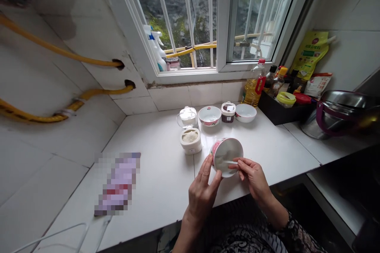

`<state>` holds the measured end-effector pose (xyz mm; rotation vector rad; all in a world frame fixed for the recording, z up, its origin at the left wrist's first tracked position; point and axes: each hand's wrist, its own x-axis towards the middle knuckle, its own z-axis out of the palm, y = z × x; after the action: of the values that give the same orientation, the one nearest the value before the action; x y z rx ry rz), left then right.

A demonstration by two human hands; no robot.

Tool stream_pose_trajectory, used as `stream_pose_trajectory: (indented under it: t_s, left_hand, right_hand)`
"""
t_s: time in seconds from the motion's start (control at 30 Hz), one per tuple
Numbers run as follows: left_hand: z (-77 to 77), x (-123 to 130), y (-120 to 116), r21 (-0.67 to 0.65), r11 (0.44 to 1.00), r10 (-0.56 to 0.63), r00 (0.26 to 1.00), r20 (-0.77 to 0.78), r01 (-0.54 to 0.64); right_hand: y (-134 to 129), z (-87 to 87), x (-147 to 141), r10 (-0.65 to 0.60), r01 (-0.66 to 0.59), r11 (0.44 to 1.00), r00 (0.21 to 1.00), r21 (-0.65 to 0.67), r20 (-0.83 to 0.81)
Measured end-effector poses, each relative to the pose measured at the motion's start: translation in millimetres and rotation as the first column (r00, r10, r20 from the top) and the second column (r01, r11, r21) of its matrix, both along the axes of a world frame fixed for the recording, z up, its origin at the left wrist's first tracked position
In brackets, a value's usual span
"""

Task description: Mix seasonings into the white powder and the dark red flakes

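Observation:
A white bowl with pink flowers [234,148] is tilted toward me near the counter's front edge. My left hand [203,191] grips its left side, thumb at the near rim and fingers along the outer wall. Between the fingertips of my right hand [252,176] is the handle of a small white spoon [230,162], which reaches into the bowl. The spoon's far end and the bowl's contents are hard to make out. Just beyond my left hand stands an open white jar of pale powder [190,140], its clear lid [187,118] swung back.
Behind the tilted bowl stand a flowered bowl [209,116], a jar with dark contents [228,112] and another white bowl [246,114]. An oil bottle [253,87], a black condiment box [271,110] and a steel pot [323,116] line the right. A blurred purple packet [118,185] lies left.

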<state>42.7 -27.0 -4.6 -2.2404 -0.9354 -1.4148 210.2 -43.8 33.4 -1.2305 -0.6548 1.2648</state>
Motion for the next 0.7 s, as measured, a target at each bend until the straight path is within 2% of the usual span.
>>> stream_pose_trajectory:
  t_s: [0.2,0.43,0.57,0.7]
  left_hand:
    - [-2.1,-1,2,-0.059,0.998,0.036,0.997,0.063,-0.033]
    - [-3.1,0,5,-0.167,0.986,0.029,0.99,0.135,-0.007]
    - [-3.2,-1,5,-0.224,0.974,0.051,0.985,0.164,-0.013]
    - [-4.4,-2,5,-0.258,0.966,0.074,0.982,0.174,-0.027]
  right_hand:
    - [-2,12.5,3,0.003,-0.003,0.999,1.0,0.032,-0.003]
    - [4,27.8,13,0.004,-0.008,0.996,0.999,0.085,0.048]
    - [20,41.2,19,0.022,-0.03,0.992,0.997,0.12,0.067]
    - [48,61.5,14,0.063,-0.091,0.973,0.989,0.211,0.134]
